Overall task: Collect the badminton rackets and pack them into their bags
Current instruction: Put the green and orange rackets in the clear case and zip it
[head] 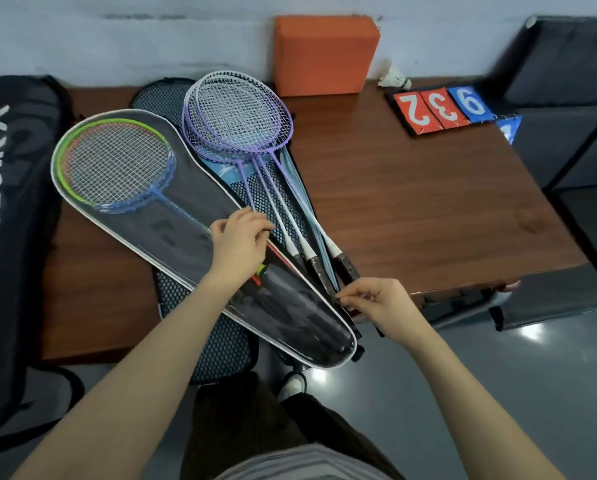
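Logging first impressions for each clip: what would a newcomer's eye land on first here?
Probably the clear-fronted racket bag lying diagonally on the wooden table, a green-and-blue racket inside, with the left hand and right hand pinching its edge. Next, the purple rackets fanned beside it and the orange block against the wall.

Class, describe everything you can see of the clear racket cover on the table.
The clear racket cover is racket-shaped, see-through plastic with white edging. A green, orange and blue racket lies inside. It lies flat, aslant on the table, its narrow end past the edge. The left hand rests on it; the right hand pinches its edge, probably the zip.
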`<state>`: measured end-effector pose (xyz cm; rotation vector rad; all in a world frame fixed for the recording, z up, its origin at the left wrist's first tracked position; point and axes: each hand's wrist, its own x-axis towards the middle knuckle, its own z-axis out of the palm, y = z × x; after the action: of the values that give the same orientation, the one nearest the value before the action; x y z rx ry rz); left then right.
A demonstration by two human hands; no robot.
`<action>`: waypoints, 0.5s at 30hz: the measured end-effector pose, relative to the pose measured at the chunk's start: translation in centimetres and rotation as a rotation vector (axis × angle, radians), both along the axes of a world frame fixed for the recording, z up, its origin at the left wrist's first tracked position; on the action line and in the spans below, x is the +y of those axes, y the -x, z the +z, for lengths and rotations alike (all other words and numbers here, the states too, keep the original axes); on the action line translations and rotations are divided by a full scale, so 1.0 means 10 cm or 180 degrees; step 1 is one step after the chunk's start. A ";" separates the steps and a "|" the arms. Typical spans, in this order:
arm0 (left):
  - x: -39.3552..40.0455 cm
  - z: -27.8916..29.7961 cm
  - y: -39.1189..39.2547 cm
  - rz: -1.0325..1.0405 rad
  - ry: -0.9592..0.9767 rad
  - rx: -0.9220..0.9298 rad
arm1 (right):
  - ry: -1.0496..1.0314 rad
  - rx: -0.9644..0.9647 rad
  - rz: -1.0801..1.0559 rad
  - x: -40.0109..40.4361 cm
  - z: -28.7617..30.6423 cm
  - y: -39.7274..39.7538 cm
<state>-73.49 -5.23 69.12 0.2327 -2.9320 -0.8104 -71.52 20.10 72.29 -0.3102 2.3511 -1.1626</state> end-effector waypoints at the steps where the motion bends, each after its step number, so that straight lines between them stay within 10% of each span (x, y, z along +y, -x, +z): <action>1: 0.09 0.03 -0.08 -0.0285 0.0086 0.0025 | 0.0036 0.0036 0.0013 -0.01 0.01 0.01; 5: 0.53 0.03 -0.49 -0.1317 0.0165 0.0092 | 0.0152 0.0226 0.0063 -0.02 0.02 0.08; 15: 0.50 0.18 -0.34 -0.1204 -0.0108 0.0623 | -0.0138 0.0534 -0.0057 0.32 0.17 0.03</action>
<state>-70.07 -0.18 70.89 -0.3896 -2.8119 -0.8685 -71.80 23.29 74.01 -0.3857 2.5251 -1.1313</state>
